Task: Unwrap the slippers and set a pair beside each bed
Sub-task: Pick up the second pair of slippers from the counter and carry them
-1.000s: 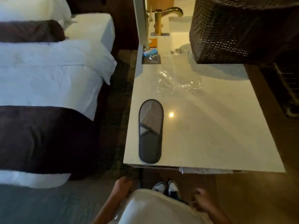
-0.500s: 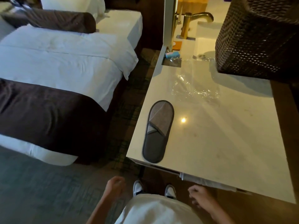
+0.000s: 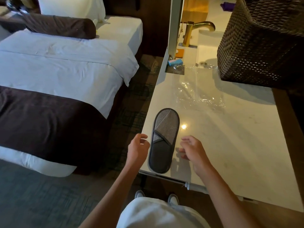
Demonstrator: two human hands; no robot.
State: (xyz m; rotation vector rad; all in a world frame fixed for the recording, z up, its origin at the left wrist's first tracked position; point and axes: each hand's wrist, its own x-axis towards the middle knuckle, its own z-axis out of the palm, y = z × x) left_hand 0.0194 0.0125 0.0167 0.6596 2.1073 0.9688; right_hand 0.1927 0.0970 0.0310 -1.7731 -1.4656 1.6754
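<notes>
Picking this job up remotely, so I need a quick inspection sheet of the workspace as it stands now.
Surface: pale stone counter, glossy, with a light glare.
Job's things: grey slippers lying flat near the counter's front left edge, unwrapped; looks like a stacked pair, unsure. Bed to the left.
Clutter: clear plastic wrap, blue packet, wicker basket.
Grippers: left hand and right hand open, empty, flanking the slippers.
Cables: nothing seen.
Surroundings: gold faucet, dark carpet.

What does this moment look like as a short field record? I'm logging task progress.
slippers: flat on counter, near its front-left edge, unwrapped
left hand: open, left of slippers, not touching
right hand: open, right of slippers, not touching
plastic wrap: empty, crumpled, farther back on counter
bed: left of counter
</notes>
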